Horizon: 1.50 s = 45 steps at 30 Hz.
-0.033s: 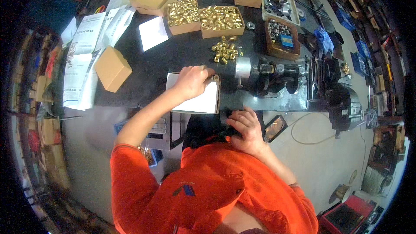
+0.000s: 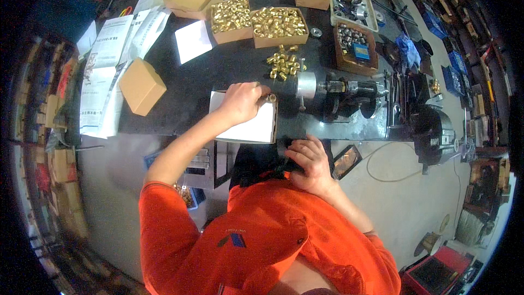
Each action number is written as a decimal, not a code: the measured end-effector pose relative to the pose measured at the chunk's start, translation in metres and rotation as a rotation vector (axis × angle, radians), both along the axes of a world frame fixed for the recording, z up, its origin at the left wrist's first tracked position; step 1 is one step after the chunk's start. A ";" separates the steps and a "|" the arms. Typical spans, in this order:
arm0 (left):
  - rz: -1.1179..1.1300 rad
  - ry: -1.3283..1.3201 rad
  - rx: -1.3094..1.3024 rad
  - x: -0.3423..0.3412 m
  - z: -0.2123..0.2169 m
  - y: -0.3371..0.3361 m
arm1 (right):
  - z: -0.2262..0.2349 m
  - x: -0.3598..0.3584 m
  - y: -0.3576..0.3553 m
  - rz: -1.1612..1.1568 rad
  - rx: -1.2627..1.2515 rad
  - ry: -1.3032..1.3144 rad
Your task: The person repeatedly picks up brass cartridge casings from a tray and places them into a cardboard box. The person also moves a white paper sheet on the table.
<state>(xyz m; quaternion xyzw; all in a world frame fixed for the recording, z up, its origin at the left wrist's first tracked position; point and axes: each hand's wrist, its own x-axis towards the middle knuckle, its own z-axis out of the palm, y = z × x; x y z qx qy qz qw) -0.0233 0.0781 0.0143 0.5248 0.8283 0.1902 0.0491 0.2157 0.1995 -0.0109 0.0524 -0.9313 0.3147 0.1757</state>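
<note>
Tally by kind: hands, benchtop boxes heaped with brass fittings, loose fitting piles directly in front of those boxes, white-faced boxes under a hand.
Left hand and right hand: 2
Left brass-filled box and right brass-filled box: 2
Loose brass pile: 1
White-faced box: 1
Total: 6

A white-faced cardboard box [image 2: 254, 128] lies flat. A small brass piece [image 2: 272, 98] sits at the box's far right corner.

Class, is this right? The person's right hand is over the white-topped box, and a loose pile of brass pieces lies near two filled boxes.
Not quite: in the head view, the left hand, not the right hand, is over the white-topped box. The loose pile of brass pieces does lie near two filled boxes.
</note>
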 end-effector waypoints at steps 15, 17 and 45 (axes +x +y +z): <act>0.028 -0.332 0.079 -0.043 0.031 0.012 | 0.002 -0.001 0.004 -0.010 -0.030 -0.018; 0.039 -0.256 0.075 -0.063 0.014 0.032 | 0.003 0.000 0.004 -0.013 -0.033 -0.019; 0.047 -0.128 -0.130 -0.011 0.019 -0.014 | -0.001 -0.007 -0.003 0.056 -0.054 0.005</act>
